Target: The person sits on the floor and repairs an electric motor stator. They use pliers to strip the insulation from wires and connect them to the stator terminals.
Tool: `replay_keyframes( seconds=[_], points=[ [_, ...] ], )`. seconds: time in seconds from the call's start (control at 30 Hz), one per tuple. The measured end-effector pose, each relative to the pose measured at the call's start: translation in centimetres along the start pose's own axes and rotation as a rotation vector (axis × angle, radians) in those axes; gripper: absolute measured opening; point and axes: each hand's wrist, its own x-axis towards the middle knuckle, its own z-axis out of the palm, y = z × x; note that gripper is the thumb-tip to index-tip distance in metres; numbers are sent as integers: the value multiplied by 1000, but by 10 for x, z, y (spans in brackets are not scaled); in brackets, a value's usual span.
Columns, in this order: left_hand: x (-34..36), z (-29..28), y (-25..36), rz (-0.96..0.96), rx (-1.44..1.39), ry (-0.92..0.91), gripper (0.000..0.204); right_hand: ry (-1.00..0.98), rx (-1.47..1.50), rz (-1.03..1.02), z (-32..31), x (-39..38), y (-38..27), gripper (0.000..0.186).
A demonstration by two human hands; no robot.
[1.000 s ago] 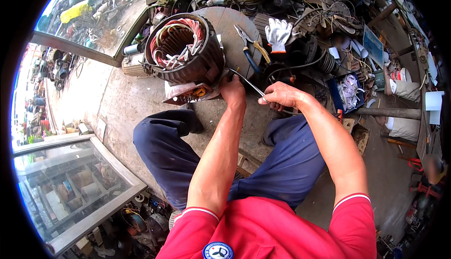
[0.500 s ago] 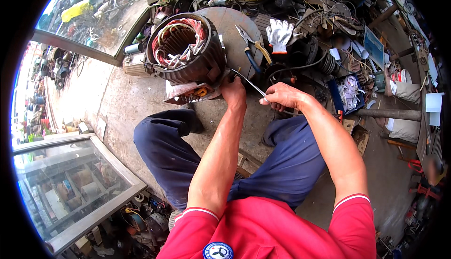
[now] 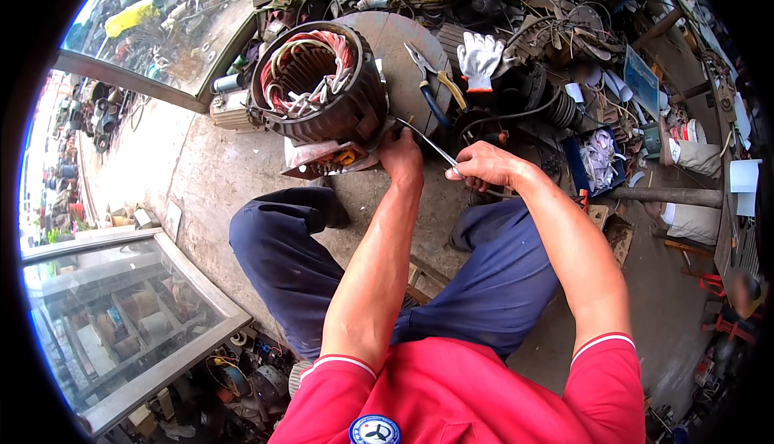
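A motor stator [image 3: 339,114] with a ribbed dark housing and red-and-white windings sits at the edge of a round metal plate [image 3: 395,29]. On its near side, an open terminal box [image 3: 322,156] shows yellow and orange parts. My left hand [image 3: 400,154] is closed beside that box, at the housing's lower right; what its fingertips grip is hidden. In my right hand [image 3: 488,166] is a long, slim metal wrench [image 3: 435,147], its far end reaching to my left fingers.
Pliers [image 3: 435,85] with blue and yellow handles lie on the plate, near a white work glove [image 3: 480,61]. Cables and scrap parts crowd the back. A blue box [image 3: 592,162] of pale scraps stands right. Framed glass panels [image 3: 137,315] stand at left.
Almost nothing differs. Both hands, the wrench and the stator keep their places; my left hand shows at most a very slight shift.
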Motion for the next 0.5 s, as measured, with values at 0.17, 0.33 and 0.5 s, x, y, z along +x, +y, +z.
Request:
replay_keyframes(
  seconds=[0.17,0.33,0.5],
  points=[
    [-1,2,6,0,44,4,18,13,-7,-1,0,-3,-2,35],
    [-8,4,28,-73,108,38,21,21,-5,-4,-1,-3,-1,33],
    [-9,3,33,-61,130,60,24,28,-36,-7,-1,0,-1,33]
  ],
)
